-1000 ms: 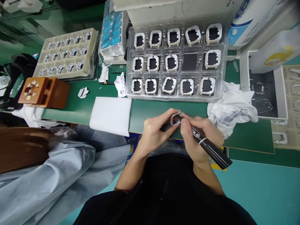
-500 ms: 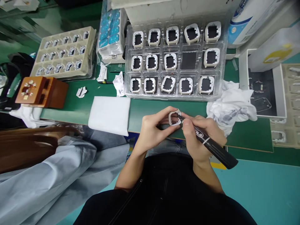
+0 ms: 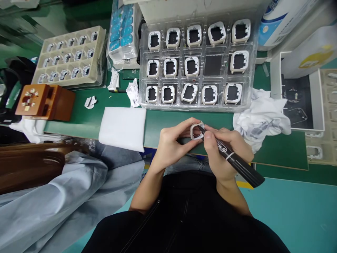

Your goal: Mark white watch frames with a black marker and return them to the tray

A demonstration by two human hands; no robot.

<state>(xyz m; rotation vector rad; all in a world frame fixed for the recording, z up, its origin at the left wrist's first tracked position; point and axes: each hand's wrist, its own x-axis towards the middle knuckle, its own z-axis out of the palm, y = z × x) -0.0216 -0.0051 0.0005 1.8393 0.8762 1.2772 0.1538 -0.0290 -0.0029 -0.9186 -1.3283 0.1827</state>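
A small frame (image 3: 197,131) is being held above the near edge of the table (image 3: 163,123), in front of the person's body. It is a rounded-square piece, pale grey to off-white, with an open middle, and it is being kept tilted so that its opening faces up and toward the camera. It is being pinched by the left hand (image 3: 172,146), with the thumb below and the fingers (image 3: 184,123) curled over its far edge. A black marker (image 3: 231,160) with a white band round its barrel is being gripped by the right hand (image 3: 226,154); its tip is being pressed against the frame's right inner edge, and its back end is pointing near and right.

Just beyond the hands, a clear tray (image 3: 196,63) is being used to hold frames of the same kind, laid in three rows of pockets; one pocket in the middle row is showing only dark lining. A crumpled white cloth (image 3: 263,119) is lying to the right of the tray, and a white foam pad (image 3: 122,128) is lying to the left of the hands. Farther left, a beige tray (image 3: 70,58) of smaller parts and an orange-brown block (image 3: 44,102) are being kept on the table.
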